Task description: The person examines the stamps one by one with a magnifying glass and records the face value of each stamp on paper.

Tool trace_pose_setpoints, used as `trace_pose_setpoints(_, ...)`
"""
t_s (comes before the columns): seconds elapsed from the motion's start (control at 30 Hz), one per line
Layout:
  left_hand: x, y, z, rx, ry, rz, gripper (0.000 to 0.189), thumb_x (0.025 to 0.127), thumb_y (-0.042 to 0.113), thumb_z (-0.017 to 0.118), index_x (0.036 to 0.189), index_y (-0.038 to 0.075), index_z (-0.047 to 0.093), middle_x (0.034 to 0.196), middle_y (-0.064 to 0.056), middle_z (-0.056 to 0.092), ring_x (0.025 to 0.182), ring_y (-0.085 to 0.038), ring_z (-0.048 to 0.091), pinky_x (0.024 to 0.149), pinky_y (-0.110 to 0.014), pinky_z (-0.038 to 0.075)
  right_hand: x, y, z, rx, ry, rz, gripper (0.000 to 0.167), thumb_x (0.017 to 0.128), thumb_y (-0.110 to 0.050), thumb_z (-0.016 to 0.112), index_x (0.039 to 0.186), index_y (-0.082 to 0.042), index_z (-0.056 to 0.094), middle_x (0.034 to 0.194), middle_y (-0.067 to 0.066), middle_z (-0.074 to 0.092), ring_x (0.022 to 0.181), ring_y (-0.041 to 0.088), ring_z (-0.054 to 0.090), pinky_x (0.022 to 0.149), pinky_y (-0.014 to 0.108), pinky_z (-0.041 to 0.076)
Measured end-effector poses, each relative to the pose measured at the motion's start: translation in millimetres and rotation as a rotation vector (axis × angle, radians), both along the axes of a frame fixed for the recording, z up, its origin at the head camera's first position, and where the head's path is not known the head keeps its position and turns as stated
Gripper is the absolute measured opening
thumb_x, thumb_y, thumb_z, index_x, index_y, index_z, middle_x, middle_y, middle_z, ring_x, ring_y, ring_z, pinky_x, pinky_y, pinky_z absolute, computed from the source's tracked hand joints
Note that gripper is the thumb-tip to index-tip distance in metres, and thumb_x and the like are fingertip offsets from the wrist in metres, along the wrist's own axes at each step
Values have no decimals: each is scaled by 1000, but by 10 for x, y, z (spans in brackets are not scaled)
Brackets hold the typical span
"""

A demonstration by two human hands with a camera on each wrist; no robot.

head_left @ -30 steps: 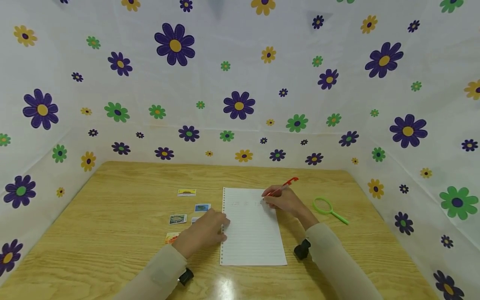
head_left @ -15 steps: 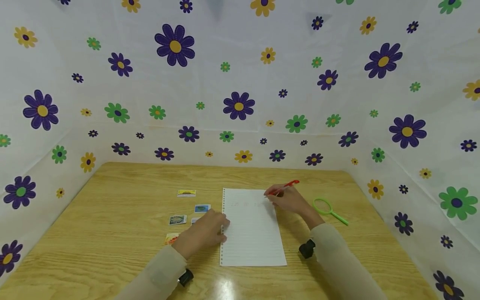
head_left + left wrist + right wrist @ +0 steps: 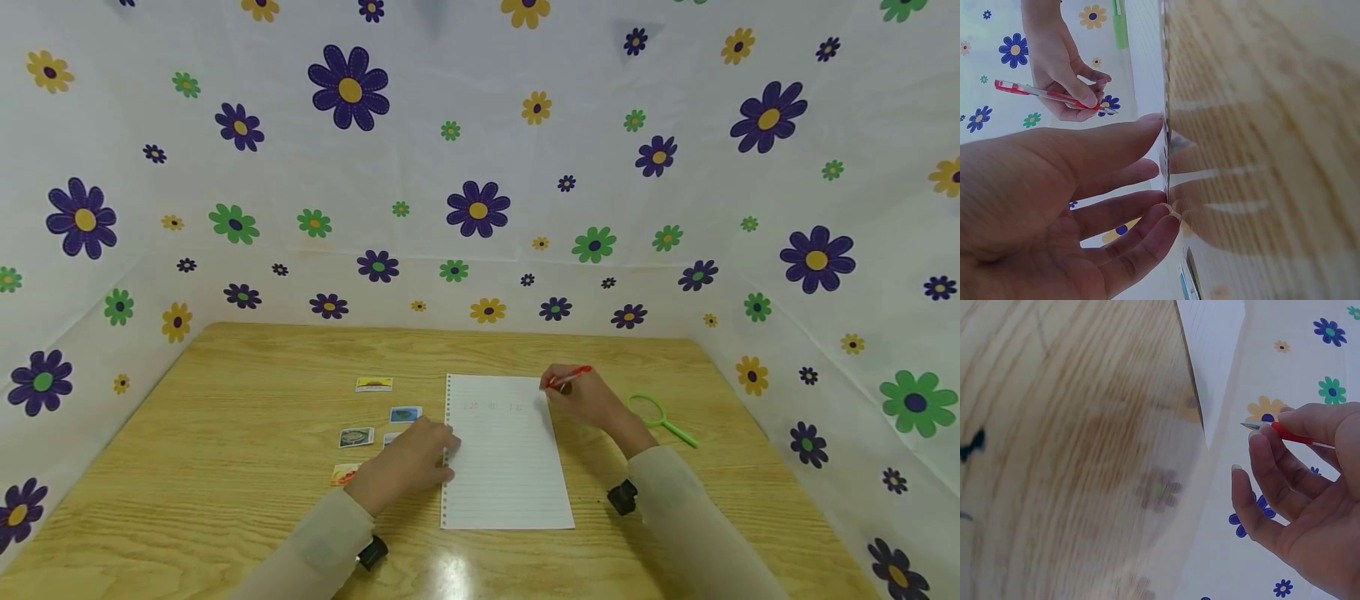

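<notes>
A lined sheet of paper (image 3: 506,467) with punched holes down its left side lies on the wooden table, faint writing along its upper lines. My left hand (image 3: 408,462) rests at the sheet's left edge, fingertips and thumb touching it; the left wrist view shows the fingers relaxed with nothing gripped. Near the top right corner of the paper, my right hand (image 3: 588,400) pinches a red pen (image 3: 570,377) between thumb and fingers. In the right wrist view the pen's tip (image 3: 1250,425) is bare and held off the paper.
To the right lies a green magnifying glass (image 3: 678,433). Several small picture cards lie left of the paper, among them a yellow card (image 3: 373,384), a blue card (image 3: 406,414) and a dark green one (image 3: 356,437); my left hand partly covers another. A flowered cloth (image 3: 420,167) surrounds the table.
My right hand has lifted the pen off the writing and drawn it slightly right, toward the sheet's upper right corner. The left hand has stayed in place.
</notes>
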State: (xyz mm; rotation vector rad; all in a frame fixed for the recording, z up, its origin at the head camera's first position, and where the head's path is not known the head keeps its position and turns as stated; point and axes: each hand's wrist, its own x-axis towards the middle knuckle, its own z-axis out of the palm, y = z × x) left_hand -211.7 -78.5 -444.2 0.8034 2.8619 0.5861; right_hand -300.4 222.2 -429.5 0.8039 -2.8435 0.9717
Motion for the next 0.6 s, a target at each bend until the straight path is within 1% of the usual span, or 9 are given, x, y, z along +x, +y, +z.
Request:
trace_pose_setpoints(0.1, -5, -6, -14, -2, 22, -11, 26, 85, 11, 84, 107, 3, 74, 101, -11, 72, 93, -24, 55, 81, -42, 47, 6, 4, -1, 23, 21, -2, 6, 95, -1, 68, 98, 0, 73, 96, 13, 76, 79, 16, 59, 68, 22, 48)
trace_pose_setpoints(0.27, -6, -16, -16, -7, 26, -19, 25, 85, 12, 84, 105, 3, 73, 94, -8, 69, 90, -21, 53, 77, -38, 45, 18, 30, -27, 59, 50, -9, 7, 95, -2, 68, 98, -2, 74, 99, 13, 77, 86, 20, 65, 75, 27, 53)
trace_pose_setpoints(0.4, -21, -18, -26, -21, 29, -21, 19, 86, 13, 83, 100, 5, 73, 87, -4, 65, 84, -19, 49, 74, -34, 43, 7, 51, -27, 83, 62, -10, 8, 95, 1, 67, 99, -1, 74, 100, 15, 77, 89, 24, 69, 77, 32, 55)
trace_pose_setpoints(0.47, -28, -17, -34, -18, 23, -18, 19, 87, 14, 83, 101, 5, 73, 85, -3, 64, 82, -18, 46, 73, -33, 41, 6, 57, -24, 84, 65, -9, 9, 95, 2, 66, 99, -1, 74, 100, 16, 77, 89, 24, 69, 77, 33, 56)
trace_pose_setpoints(0.6, -26, -16, -30, -22, -1, -4, 27, 88, 15, 82, 111, 4, 73, 98, -8, 69, 90, -20, 50, 78, -37, 45, 14, 60, -15, 73, 60, -12, 8, 94, 2, 68, 99, 0, 74, 100, 17, 77, 88, 23, 68, 77, 32, 55)
